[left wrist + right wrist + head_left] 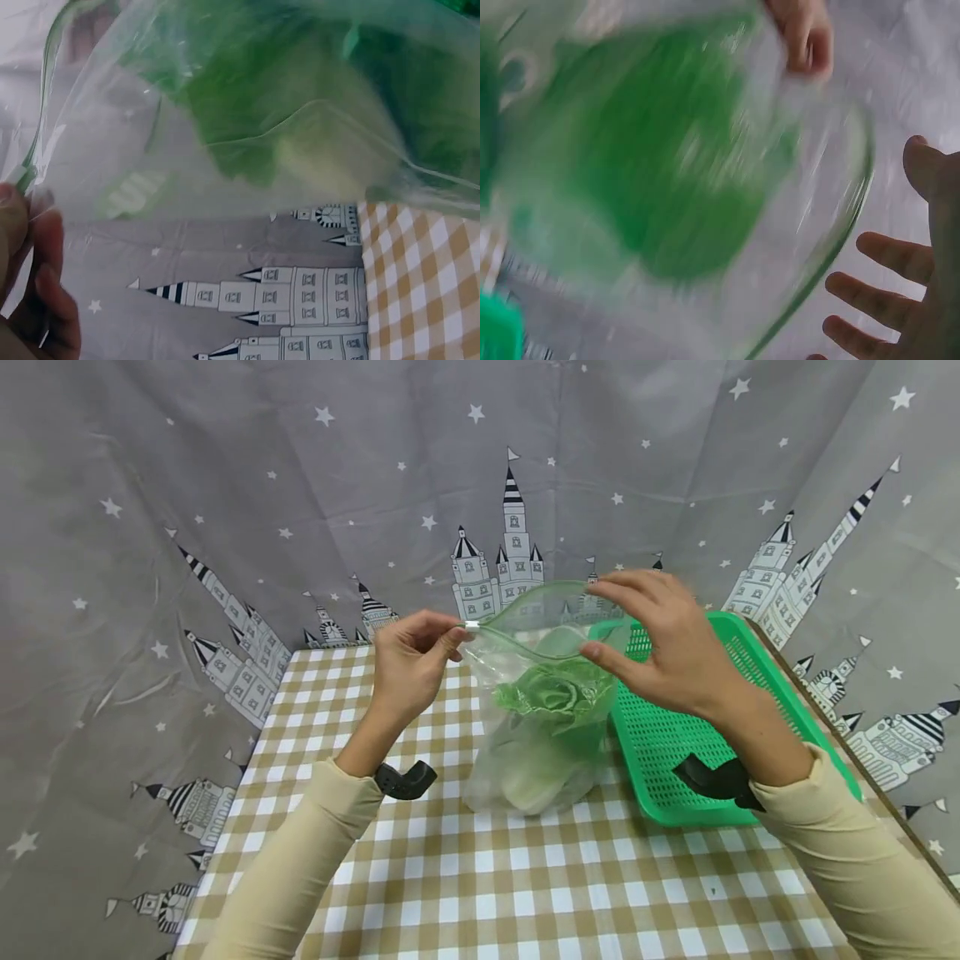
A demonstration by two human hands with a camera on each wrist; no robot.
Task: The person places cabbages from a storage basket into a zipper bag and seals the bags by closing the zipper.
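Note:
A clear zip bag (491,739) hangs upright over the table, its green-edged mouth bowed apart. Inside sits a leafy green vegetable (558,693) with a pale lower part, resembling a Chinese cabbage. At the bag's upper left corner, my left hand (412,660) pinches the edge by the white slider (472,627). My right hand (671,639) is at the other side of the mouth, thumb and fingers spread apart. In the right wrist view, these extended fingers (885,300) show beside the bag's rim, curled round nothing. Motion blurs the bag there.
A green perforated plastic basket (656,817) stands to the right of the bag, partly behind my right hand. Brown-and-white checked cloth (420,893) covers the table. Behind it hangs a grey curtain (360,468) printed with castles and stars.

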